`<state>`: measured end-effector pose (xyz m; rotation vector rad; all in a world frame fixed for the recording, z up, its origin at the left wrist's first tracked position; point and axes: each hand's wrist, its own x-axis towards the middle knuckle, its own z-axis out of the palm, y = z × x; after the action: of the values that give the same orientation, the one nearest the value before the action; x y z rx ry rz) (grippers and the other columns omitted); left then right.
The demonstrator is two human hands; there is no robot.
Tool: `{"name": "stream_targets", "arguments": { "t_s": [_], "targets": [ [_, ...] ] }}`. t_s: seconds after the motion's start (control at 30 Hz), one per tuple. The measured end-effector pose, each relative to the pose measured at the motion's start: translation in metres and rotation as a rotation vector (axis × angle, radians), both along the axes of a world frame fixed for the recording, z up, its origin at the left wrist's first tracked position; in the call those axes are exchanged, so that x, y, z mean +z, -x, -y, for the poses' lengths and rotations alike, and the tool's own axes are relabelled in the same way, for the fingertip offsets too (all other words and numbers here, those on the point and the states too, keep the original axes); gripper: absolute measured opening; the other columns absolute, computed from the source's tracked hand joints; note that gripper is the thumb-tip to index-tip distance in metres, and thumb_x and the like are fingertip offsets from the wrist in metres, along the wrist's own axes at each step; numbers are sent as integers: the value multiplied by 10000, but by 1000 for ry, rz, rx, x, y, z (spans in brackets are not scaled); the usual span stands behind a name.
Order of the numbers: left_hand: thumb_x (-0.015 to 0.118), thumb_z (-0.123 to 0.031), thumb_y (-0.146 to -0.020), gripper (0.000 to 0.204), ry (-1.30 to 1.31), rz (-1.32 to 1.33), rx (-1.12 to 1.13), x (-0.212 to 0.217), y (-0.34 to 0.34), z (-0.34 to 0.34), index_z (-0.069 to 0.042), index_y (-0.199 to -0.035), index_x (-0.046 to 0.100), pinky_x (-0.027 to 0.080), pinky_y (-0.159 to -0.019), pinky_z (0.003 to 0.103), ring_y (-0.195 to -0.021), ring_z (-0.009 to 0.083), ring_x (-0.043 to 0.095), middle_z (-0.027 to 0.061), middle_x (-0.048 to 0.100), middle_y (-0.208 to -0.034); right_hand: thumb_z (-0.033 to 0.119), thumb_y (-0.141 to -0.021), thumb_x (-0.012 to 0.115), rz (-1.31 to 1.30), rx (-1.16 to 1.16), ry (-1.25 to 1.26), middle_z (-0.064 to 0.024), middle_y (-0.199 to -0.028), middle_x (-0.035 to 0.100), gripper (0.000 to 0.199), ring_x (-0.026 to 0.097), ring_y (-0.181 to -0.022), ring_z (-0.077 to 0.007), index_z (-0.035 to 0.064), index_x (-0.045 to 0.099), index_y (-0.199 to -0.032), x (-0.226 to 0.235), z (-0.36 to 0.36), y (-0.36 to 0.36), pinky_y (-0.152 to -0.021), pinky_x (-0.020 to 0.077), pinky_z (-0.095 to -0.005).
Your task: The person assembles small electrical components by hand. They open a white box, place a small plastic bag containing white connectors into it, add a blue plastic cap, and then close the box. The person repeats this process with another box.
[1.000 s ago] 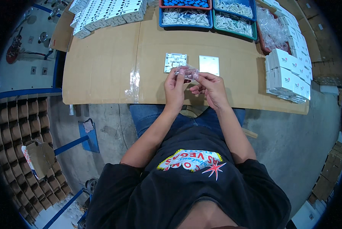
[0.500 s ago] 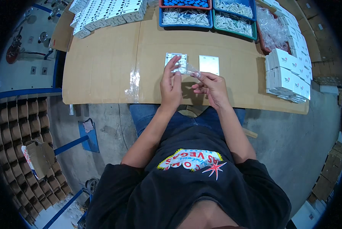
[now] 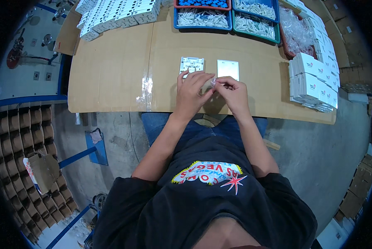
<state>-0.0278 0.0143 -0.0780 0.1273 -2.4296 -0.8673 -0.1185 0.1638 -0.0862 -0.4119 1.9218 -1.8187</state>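
Between my two hands, just above the cardboard-covered table (image 3: 111, 74), is a small crumpled clear plastic bag (image 3: 213, 82). My right hand (image 3: 236, 95) pinches it between thumb and fingertips. My left hand (image 3: 190, 94) is curled at its other side, index finger and thumb closing on it; what lies inside the bag cannot be made out. Partly behind my left fingers lies a white square plate with moulded fittings (image 3: 193, 63). To its right, beyond my right fingertips, lies a smooth white square plate (image 3: 228, 68), apart from both hands.
At the back stand a blue tray of small white parts (image 3: 202, 28), a green tray (image 3: 256, 35) and others stacked on them. Rows of white boxed units (image 3: 119, 14) fill the back left. Stacked white boxes (image 3: 312, 79) and clear bags (image 3: 296, 31) are on the right.
My left hand has turned palm down and moved slightly nearer, uncovering more of the fitted plate. The bag, stretched out before, is now bunched between my fingers.
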Motion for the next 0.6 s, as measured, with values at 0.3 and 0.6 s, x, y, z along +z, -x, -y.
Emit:
{"name": "stream_targets", "arguments": {
  "t_s": [0.3, 0.6],
  "targets": [
    [819, -142, -832, 449, -293, 24, -10, -6, -2, 5, -99, -1261, 693, 367, -1142, 447, -1207, 227, 638, 69, 709, -1230, 150, -1003, 677, 46, -30, 34, -26, -934, 749, 177, 643, -736, -70, 16, 756, -1087, 25, 3, -5, -648, 506, -229],
    [811, -150, -876, 569, -692, -133, -238, 0, -2, -6, -60, -1399, 606, 373, -1181, 407, -1393, 265, 504, 129, 604, -1427, 256, -1064, 591, 444, 63, 182, -40, -1076, 735, 293, 674, -820, -90, 43, 682, -1244, 14, -1, 0, -661, 525, -242]
  ]
}}
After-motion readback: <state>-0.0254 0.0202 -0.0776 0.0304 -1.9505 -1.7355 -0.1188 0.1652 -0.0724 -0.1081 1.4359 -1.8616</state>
